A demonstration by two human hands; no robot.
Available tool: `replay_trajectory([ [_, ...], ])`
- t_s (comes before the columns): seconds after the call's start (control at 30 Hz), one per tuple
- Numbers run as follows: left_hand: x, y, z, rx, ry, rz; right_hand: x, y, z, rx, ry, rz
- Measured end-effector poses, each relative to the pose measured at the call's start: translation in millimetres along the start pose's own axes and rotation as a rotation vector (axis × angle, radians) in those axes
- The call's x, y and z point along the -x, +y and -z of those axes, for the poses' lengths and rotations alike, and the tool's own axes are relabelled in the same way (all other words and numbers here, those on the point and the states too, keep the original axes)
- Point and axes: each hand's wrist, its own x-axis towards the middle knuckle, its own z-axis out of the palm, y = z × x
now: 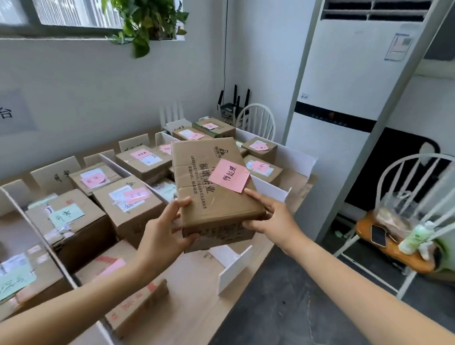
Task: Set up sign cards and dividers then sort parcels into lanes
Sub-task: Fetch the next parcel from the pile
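Note:
I hold a flat cardboard parcel point(211, 188) in the air above the table, with a pink handwritten note point(229, 178) stuck on its top. My left hand point(166, 232) grips its near left corner and my right hand point(272, 220) grips its near right corner. Under and behind it, white dividers point(116, 164) split the wooden table point(198, 298) into lanes. White sign cards point(55, 174) stand at the far ends by the wall. Several cardboard parcels point(128, 202) with pink or green notes lie in the lanes.
A tall white air conditioner point(348, 109) stands right of the table. A white chair point(406, 232) at the right carries a phone, a bag and a bottle. Another white chair point(258, 121) and a router stand in the far corner. A plant point(146, 16) hangs from the windowsill.

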Motion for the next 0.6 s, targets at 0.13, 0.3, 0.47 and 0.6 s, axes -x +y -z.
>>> replay_trajectory([
  [0.13,-16,24,-54,0.009,0.056,0.027,-21,15,59,0.036,-0.044,0.024],
  [0.3,-38,60,-113,0.063,0.067,0.099,-39,35,125,0.033,-0.095,0.02],
  [0.47,-59,81,-162,0.059,0.081,0.135,-55,62,174,0.018,-0.094,0.008],
  [0.6,-68,80,-196,0.094,0.033,0.143,-63,82,204,-0.026,-0.127,-0.011],
])
